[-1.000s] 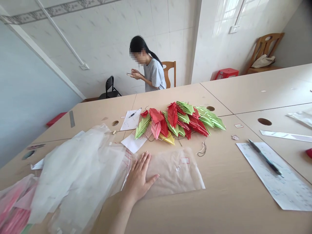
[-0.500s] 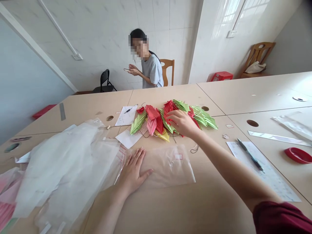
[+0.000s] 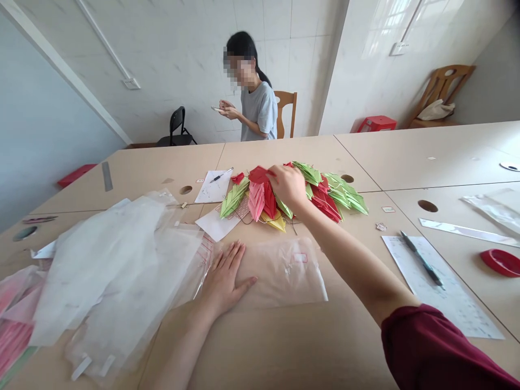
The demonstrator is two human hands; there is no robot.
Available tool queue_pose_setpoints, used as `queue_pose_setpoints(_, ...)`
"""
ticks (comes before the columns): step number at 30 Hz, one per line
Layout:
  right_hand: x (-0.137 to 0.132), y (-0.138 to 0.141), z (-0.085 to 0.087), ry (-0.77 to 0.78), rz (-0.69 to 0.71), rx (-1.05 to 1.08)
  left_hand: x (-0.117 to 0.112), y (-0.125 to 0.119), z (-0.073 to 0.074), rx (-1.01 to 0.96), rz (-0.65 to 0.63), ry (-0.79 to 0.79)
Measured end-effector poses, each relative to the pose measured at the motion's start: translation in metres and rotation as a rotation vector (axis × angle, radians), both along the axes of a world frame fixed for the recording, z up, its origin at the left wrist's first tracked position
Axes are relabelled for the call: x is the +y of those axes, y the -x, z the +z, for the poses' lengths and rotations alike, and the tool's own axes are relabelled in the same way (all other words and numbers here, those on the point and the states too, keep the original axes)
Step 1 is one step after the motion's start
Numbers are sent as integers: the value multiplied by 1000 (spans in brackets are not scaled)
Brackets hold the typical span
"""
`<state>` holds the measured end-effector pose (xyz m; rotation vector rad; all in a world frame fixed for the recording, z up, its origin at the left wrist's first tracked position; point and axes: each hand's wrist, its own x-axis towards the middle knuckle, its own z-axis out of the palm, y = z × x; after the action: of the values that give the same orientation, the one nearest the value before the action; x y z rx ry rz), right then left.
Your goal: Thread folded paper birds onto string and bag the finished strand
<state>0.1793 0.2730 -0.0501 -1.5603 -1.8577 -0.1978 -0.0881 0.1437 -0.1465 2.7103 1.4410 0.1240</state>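
Our left hand point(image 3: 225, 279) lies flat on a translucent plastic bag point(image 3: 284, 271), fingers nearly together, thumb spread; most of the bag stretches right of them. Farther out, our right hand point(image 3: 289, 185) meets a red folded paper point(image 3: 257, 174) just left of its fingertips; whether they clamp it, we cannot tell. Green folded papers point(image 3: 348, 193) lie to those fingers' right. Well beyond them sits a person in a pale shirt point(image 3: 260, 111).

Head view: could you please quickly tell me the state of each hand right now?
Left hand: open, lying flat on the translucent plastic.
Right hand: curled at the red folded paper; whether it grips it cannot be told.
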Motion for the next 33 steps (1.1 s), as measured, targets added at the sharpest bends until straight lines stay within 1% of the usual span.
queue_pose_setpoints(2,-28,-23,14,-142,79,377,1,0,-3,-9,-1,-18)
queue_pose_setpoints(4,-59,-48,27,-242,161,693,1,-1,-5,-19,-1,-33)
queue_pose_setpoints(6,-91,-71,38,-317,206,929,1,-3,-4,-32,-5,-54)
queue_pose_setpoints(7,-105,-80,41,-328,215,994,1,-6,-2,-43,-4,-75)
queue_pose_setpoints(9,-131,-92,45,-262,180,997,1,-13,9,-94,0,-136)
queue_pose_setpoints(10,-141,-94,45,-201,152,945,1,-18,19,-140,5,-168)
queue_pose_setpoints(12,-157,-91,43,-5,157,772,0,-33,44,-274,13,-181)
queue_pose_setpoints(13,-162,-86,41,116,199,679,-1,-42,59,-354,20,-155)
queue_pose_setpoints(14,-165,-79,39,235,259,593,-2,-52,74,-445,21,-98)
queue_pose_setpoints(16,-168,-63,32,401,384,479,-5,-73,100,-627,-14,115)
queue_pose_setpoints(17,-168,-55,28,442,432,455,-6,-84,109,-680,-49,263)
queue_pose_setpoints(18,-167,-48,24,473,469,455,-8,-93,115,-715,-85,391)
queue_pose_setpoints(19,-166,-42,20,507,491,484,-8,-101,118,-746,-106,479)
queue_pose_setpoints(21,-164,-38,11,602,519,628,-8,-112,117,-811,-88,563)
queue_pose_setpoints(23,-164,-43,3,761,560,833,-6,-115,111,-924,-22,597)
queue_pose_setpoints(26,-169,-64,-9,1125,696,1083,2,-108,100,-1124,131,581)
queue_pose_setpoints(27,-171,-72,-13,1240,742,1122,5,-104,97,-1175,186,570)
queue_pose_setpoints(28,-174,-81,-18,1310,761,1135,8,-100,94,-1213,237,565)
queue_pose_setpoints(29,-176,-90,-21,1328,749,1131,11,-97,90,-1243,284,569)
queue_pose_setpoints(31,-182,-106,-25,1291,692,1079,16,-92,83,-1285,359,600)
queue_pose_setpoints(33,-190,-121,-24,1247,610,1000,20,-88,74,-1329,410,639)
